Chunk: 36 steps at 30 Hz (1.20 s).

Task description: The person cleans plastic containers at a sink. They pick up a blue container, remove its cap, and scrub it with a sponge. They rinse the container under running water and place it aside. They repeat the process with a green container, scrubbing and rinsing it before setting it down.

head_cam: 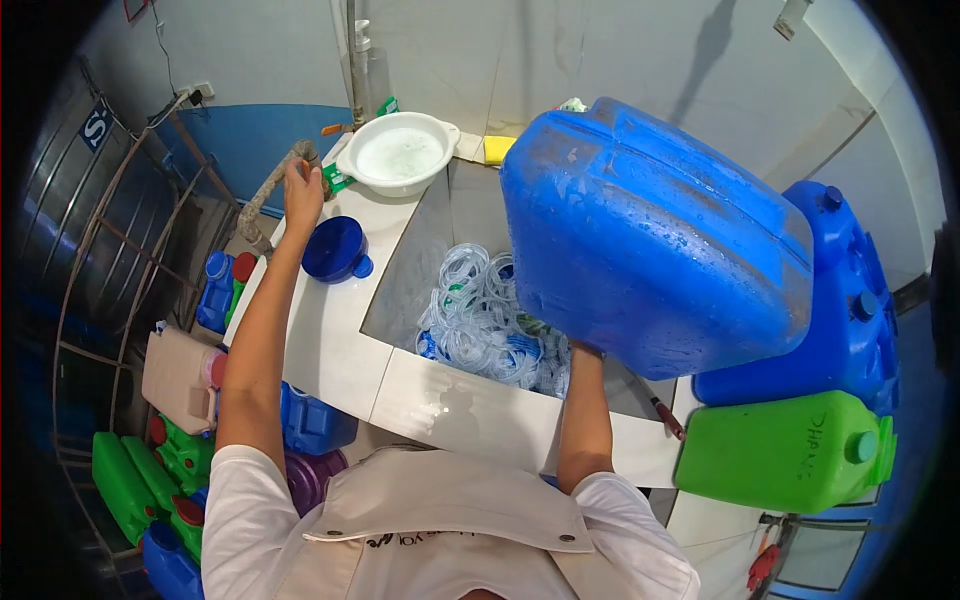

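Note:
A large blue plastic jerrican (645,247), wet and scuffed, is tilted above the tiled sink (405,277). My right hand (589,351) holds it up from below; the fingers are hidden behind it. My left hand (302,199) is raised at the far left of the counter, beside a crusted bent pipe (262,199). Its fingers close on a small orange piece (304,171), which looks like a valve lever. Closer to me than that hand, a dark blue funnel-like bowl (334,250) lies on the white tiled counter (330,360). Coils of clear plastic (487,322) with blue and green bits lie in the sink.
A white basin (399,154) of sudsy water stands at the back left, near a yellow sponge (497,150). Blue jerricans (832,300) and a green jerrican (765,450) line the right side. A brown-handled tool (666,418) rests across the sink edge. More containers (180,375) crowd below left.

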Available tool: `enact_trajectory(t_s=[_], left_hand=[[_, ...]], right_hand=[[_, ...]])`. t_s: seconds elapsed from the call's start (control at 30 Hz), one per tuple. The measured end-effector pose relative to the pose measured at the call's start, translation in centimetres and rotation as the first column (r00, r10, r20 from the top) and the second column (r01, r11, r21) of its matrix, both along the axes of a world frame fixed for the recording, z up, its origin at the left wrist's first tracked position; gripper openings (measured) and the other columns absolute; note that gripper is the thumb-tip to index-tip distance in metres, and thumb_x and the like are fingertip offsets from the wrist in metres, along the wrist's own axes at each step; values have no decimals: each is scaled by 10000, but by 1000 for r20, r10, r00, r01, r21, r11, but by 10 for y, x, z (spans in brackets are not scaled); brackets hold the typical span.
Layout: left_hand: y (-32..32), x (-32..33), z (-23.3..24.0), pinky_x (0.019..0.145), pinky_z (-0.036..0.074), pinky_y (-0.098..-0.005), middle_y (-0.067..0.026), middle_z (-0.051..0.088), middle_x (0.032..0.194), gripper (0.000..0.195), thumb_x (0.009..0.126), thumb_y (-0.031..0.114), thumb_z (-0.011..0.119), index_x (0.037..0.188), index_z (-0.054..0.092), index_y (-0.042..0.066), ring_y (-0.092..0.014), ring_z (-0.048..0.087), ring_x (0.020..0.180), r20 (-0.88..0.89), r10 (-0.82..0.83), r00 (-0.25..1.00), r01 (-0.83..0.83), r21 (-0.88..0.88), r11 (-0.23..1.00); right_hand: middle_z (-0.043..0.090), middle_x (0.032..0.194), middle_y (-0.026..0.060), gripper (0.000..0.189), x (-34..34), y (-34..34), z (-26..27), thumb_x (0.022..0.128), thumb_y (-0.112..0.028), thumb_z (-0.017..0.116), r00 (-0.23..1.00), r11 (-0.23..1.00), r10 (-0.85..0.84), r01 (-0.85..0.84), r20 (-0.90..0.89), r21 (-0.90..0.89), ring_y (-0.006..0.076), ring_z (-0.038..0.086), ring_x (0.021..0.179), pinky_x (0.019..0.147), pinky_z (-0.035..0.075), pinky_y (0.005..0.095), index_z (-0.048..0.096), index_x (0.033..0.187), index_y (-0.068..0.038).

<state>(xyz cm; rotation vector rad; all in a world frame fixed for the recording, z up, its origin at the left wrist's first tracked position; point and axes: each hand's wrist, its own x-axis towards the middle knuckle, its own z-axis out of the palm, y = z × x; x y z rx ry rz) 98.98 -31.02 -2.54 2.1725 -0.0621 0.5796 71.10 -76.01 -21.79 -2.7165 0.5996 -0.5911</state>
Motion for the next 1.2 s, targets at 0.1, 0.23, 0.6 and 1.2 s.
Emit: enact_trajectory(t_s=[0.1, 0.23, 0.6, 1.2], left_hand=[[2, 6, -7, 957, 371, -409, -258, 496, 1202, 490, 883, 235, 504, 1281, 385, -26, -367, 473, 1144, 29, -58, 998, 59, -36, 998], [-2, 12, -10, 952, 383, -390, -250, 487, 1219, 495, 889, 215, 507, 1303, 371, -20, -349, 484, 1143, 17, -94, 995, 95, -25, 995], [3, 14, -8, 932, 386, -385, -228, 512, 1155, 483, 890, 228, 501, 1279, 396, -38, -334, 501, 1080, 11, -50, 999, 50, 49, 998], [-24, -47, -27, 931, 381, -447, -224, 477, 1263, 762, 893, 479, 454, 1429, 168, 20, -376, 388, 1244, -180, -51, 982, 135, 491, 861]], right_hand=[[368, 1376, 158, 533, 2, 1, 6, 947, -384, 389, 999, 996, 18, -22, 48, 90, 301, 348, 1248, 1052, 272, 413, 340, 1361, -52], [369, 1376, 158, 537, -3, -5, 3, 947, -385, 389, 991, 999, 31, -28, 133, -20, 300, 348, 1248, 1050, 273, 412, 335, 1363, -51], [453, 1260, 135, 418, 3, -4, -5, 955, -316, 395, 985, 998, 52, -55, 167, 13, 254, 424, 1148, 995, 327, 363, 410, 1268, -39], [473, 1235, 133, 410, -4, -2, 23, 955, -315, 386, 976, 985, 26, -61, 215, 159, 249, 444, 1129, 989, 340, 362, 433, 1251, -35]])
